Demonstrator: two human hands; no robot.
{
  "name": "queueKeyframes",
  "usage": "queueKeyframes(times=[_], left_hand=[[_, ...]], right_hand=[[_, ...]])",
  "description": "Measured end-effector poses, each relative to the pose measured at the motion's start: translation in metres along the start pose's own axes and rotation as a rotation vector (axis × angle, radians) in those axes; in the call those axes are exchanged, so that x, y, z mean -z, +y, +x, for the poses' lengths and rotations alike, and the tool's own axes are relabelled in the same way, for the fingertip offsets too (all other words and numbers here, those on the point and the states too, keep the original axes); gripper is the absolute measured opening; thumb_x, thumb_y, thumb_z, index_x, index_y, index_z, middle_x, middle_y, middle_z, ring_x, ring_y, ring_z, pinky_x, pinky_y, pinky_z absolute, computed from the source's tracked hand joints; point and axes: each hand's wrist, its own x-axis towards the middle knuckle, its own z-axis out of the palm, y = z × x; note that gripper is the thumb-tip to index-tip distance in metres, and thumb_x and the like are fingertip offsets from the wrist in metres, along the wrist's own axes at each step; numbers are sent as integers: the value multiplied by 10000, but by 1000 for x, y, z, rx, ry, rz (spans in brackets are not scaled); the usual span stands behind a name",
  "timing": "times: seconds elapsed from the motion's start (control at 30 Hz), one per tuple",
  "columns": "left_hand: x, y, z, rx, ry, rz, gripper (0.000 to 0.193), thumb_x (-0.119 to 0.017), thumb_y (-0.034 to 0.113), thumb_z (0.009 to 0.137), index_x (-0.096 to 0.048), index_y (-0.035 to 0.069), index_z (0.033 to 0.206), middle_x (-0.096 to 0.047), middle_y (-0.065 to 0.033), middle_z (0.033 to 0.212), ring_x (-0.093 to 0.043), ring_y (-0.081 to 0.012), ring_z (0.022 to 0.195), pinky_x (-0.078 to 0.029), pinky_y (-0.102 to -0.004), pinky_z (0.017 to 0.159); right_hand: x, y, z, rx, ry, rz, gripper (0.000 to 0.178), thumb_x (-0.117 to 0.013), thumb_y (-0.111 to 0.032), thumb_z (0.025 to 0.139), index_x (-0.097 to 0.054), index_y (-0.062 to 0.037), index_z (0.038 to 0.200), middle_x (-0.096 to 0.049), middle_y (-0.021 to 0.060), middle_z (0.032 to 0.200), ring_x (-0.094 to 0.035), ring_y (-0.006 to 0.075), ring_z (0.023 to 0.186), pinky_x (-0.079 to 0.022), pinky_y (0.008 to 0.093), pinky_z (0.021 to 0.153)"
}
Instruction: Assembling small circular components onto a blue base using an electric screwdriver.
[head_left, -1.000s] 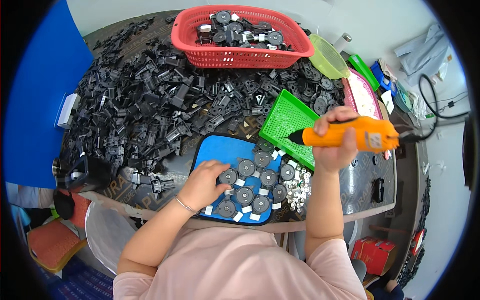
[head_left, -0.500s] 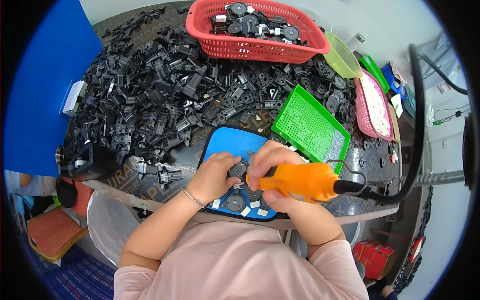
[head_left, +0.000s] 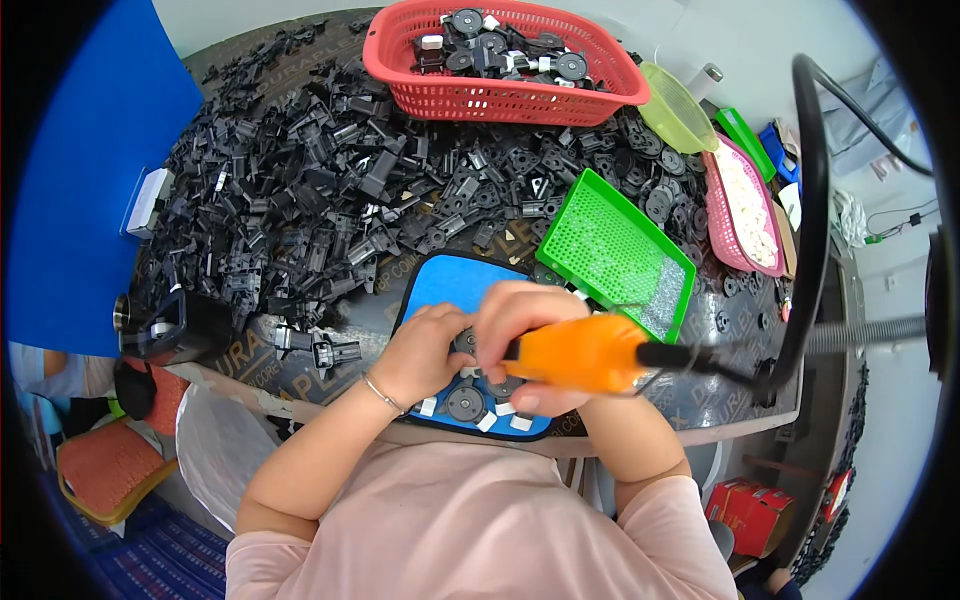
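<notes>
On a blue mat [head_left: 450, 280] with a black border, my left hand [head_left: 420, 352] is closed around a black round plastic part [head_left: 466, 341], pinning it down. My right hand [head_left: 515, 325] grips an orange electric screwdriver [head_left: 585, 357], lying almost level with its front end toward that part. Fingers hide the screwdriver's tip, so contact with the part cannot be made out. Just below my hands, another black disc-shaped part [head_left: 465, 403] with white tabs rests on the mat. A black cable [head_left: 690, 358] leaves the screwdriver's rear to the right.
Black plastic pieces [head_left: 300, 190] are heaped across the left and back of the table. A green tray [head_left: 610, 240] holds small screws. Behind stands a red basket [head_left: 510, 100] of black assemblies; a pink basket [head_left: 740, 210] of white pieces is at right. The cable loops upward at right.
My right hand and the screwdriver have shifted a little to the left, and the cable has swung left with them. My left hand stays on the round part.
</notes>
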Motion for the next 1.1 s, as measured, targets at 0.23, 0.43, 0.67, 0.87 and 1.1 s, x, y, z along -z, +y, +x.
queueKeyframes(times=[0.23,0.43,0.67,0.87,1.1], left_hand=[[13,22,-3,64,20,45,466,-747,94,688,-601,-2,1120,-612,-171,1081,-565,-348,1011,-454,-390,898],[24,14,16,42,322,244,592,-765,114,682,-542,13,1221,-514,-214,1261,-482,-383,1153,-399,-418,981],[22,64,-31,-13,112,334,565,-816,374,577,-612,67,1005,-523,-119,1109,-458,-294,1099,-254,-512,994],[8,66,-49,51,-13,395,520,-817,395,551,-636,72,916,-534,-102,1074,-469,-266,1078,-199,-556,1007],[14,65,-45,101,-17,347,404,-794,255,586,-630,83,913,-608,-59,939,-520,-242,1014,-222,-565,1000]], right_hand=[[54,-32,-15,211,441,223,367,-643,-368,832,-501,-44,931,-474,79,874,-515,168,615,-427,292,553],[102,-10,-39,242,908,-274,275,-615,-213,843,-513,-15,1005,-511,110,902,-541,193,621,-457,307,575],[99,4,-34,256,883,-207,234,-608,-154,835,-518,-8,993,-521,115,910,-549,205,616,-476,326,596],[100,14,-30,246,848,-183,229,-607,-148,837,-517,-13,999,-514,111,940,-551,207,628,-475,331,602],[101,15,-29,231,840,-196,228,-607,-148,845,-511,-10,999,-514,113,916,-550,202,636,-473,329,598]])
